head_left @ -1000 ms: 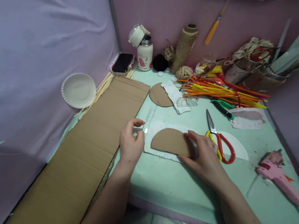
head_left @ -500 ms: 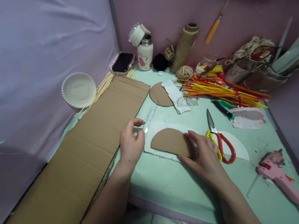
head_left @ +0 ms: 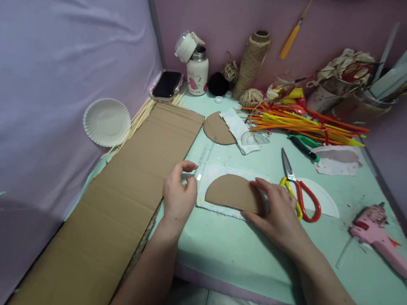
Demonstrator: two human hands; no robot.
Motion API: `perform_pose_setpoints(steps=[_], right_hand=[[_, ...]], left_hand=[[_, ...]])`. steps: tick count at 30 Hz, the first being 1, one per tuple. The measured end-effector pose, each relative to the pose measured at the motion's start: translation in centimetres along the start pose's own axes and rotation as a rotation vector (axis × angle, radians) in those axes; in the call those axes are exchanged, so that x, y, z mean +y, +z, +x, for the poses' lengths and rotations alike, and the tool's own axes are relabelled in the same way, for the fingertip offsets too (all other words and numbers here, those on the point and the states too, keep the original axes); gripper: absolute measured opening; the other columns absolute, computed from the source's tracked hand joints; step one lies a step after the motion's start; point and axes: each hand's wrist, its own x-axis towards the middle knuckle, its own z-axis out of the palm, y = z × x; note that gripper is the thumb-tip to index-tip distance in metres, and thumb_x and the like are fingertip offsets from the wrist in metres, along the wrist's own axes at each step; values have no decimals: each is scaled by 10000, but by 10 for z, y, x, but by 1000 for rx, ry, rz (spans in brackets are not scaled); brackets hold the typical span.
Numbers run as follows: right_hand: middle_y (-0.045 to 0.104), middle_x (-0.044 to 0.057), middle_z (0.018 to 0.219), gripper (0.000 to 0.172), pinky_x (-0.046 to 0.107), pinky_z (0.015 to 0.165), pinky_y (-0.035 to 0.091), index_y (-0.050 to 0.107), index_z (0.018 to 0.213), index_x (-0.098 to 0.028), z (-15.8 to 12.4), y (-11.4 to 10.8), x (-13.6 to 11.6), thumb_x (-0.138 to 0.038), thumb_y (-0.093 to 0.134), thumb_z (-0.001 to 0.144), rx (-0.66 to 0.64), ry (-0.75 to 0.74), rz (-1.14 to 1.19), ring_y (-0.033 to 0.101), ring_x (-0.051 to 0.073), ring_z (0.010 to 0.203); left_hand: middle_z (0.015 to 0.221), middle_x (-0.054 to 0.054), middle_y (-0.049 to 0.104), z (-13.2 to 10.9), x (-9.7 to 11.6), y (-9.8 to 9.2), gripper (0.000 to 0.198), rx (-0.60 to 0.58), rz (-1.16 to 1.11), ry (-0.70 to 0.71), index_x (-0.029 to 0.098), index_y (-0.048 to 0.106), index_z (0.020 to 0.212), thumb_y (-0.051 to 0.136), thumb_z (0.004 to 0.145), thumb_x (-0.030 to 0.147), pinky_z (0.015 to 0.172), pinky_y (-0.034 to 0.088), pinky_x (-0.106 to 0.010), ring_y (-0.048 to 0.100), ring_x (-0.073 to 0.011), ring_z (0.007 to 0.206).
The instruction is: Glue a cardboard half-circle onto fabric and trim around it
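Observation:
A half-circle of brown cardboard (head_left: pixel 233 192) lies on a white piece of cloth (head_left: pixel 208 174), its straight edge towards me. My right hand (head_left: pixel 277 209) grips its right end, thumb at the straight edge and fingers on the curved one. My left hand (head_left: pixel 179 194) is held beside the cloth, fingers curled, the thumb apart from them, with nothing visible in it. A clear ruler (head_left: pixel 204 160) lies just past its fingertips. Right of my right hand are scissors (head_left: pixel 302 190) with one red and one yellow handle, lying partly over a white half-circle (head_left: pixel 324 198).
A long cardboard sheet (head_left: pixel 127 177) runs along the left. A pink glue gun (head_left: pixel 378 237) lies at the right. Behind are green-handled pliers (head_left: pixel 304 146), a bundle of orange and yellow stems (head_left: pixel 303 124), a cardboard circle (head_left: pixel 217 128), a twine spool (head_left: pixel 252 65) and a white bottle (head_left: pixel 197 75).

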Motion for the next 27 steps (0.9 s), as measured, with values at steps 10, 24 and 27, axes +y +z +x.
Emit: perform_pose_setpoints(steps=[10, 24, 27], right_hand=[[605, 123, 1249, 602, 532, 985, 385, 446, 1342, -280, -1, 0, 1, -387, 667, 793, 2, -13, -21, 537, 363, 1178], [612, 147, 1233, 597, 525, 974, 387, 480, 1324, -238, 0, 1, -1, -383, 672, 778, 3, 4, -17, 538, 364, 1173], [618, 150, 1237, 610, 516, 966, 387, 475, 1331, -231, 0, 1, 0, -397, 676, 779, 7, -4, -13, 540, 361, 1168]], left_hand=[[992, -45, 708, 0, -1, 0, 300, -3, 4, -3, 218, 624, 935, 480, 738, 42, 907, 468, -365, 645, -208, 989], [1068, -76, 719, -10, 11, 6, 306, -267, 199, 452, 187, 640, 1048, 489, 829, 36, 940, 493, -419, 640, -231, 1040], [1198, -96, 693, -19, 16, 15, 311, -527, 203, 630, 174, 663, 1090, 499, 862, 41, 997, 504, -431, 593, -253, 1177]])
